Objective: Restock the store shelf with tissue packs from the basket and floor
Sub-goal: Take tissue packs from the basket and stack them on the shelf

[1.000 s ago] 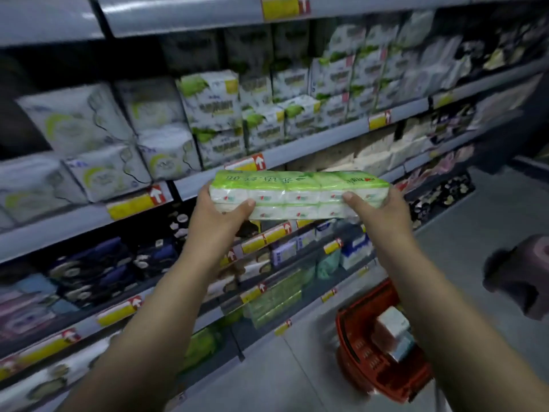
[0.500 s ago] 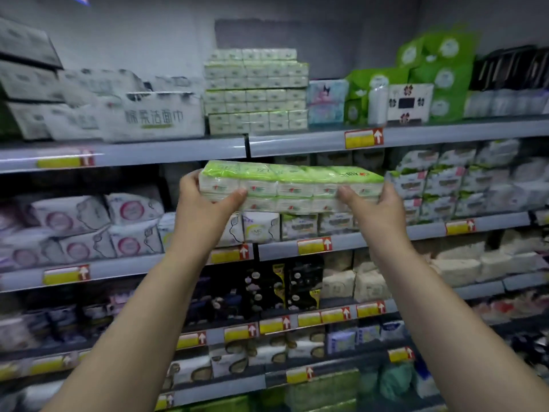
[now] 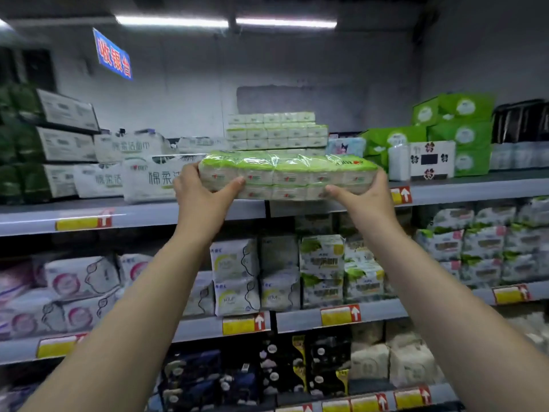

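Note:
A long green-and-white tissue pack (image 3: 285,175) lies flat between my two hands at the height of the top shelf (image 3: 133,214). My left hand (image 3: 202,194) grips its left end, thumb underneath on the front face. My right hand (image 3: 364,200) grips its right end the same way. Right behind the pack stands a stack of matching tissue packs (image 3: 276,130) on the top shelf. The basket and the floor are out of view.
White wipe packs (image 3: 148,179) crowd the top shelf to the left, green packs (image 3: 457,132) and a small white box (image 3: 430,159) to the right. Lower shelves hold several rows of packaged goods. A blue sign (image 3: 113,55) hangs at upper left.
Both hands have raised the tissue pack from waist-level shelves up to the top shelf, in front of the matching stack. The view tilted upward; the red basket left the frame.

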